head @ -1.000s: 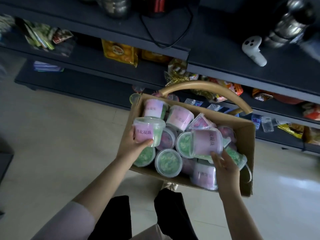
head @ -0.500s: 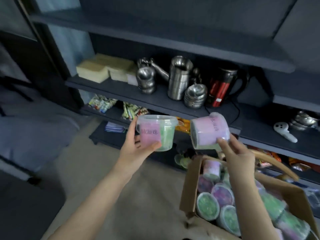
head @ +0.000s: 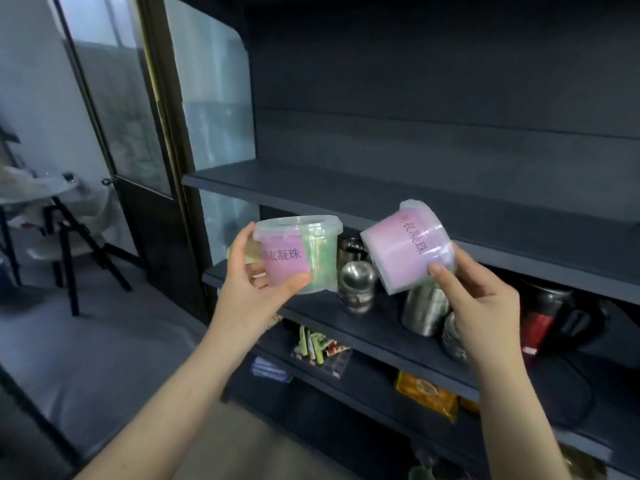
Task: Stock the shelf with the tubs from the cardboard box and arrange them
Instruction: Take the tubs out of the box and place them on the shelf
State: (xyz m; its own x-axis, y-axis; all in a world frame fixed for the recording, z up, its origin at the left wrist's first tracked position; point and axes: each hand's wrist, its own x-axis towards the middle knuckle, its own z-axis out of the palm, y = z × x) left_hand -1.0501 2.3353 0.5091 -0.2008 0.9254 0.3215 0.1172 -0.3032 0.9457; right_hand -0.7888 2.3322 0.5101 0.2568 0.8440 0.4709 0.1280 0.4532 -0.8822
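My left hand (head: 252,289) grips a clear lidded tub (head: 301,254) with a pink label and green contents, held upright. In my right hand (head: 481,299) is a second tub (head: 408,247), pink-labelled and tipped on its side with the lid pointing up and right. Both tubs hover in front of the dark shelf unit, just below the front edge of a bare upper shelf (head: 346,199). The cardboard box is out of view.
The shelf below holds steel cups and pots (head: 356,282), a steel jug (head: 426,310) and a red-black kettle (head: 550,320). Lower shelves carry snack packets (head: 318,344) and a yellow bag (head: 426,393). A glass door (head: 114,98) and a stool (head: 65,230) stand at the left.
Both hands lifted a tub each out of the box and raised them toward the upper shelf. The view swung up, so the box dropped out of sight.
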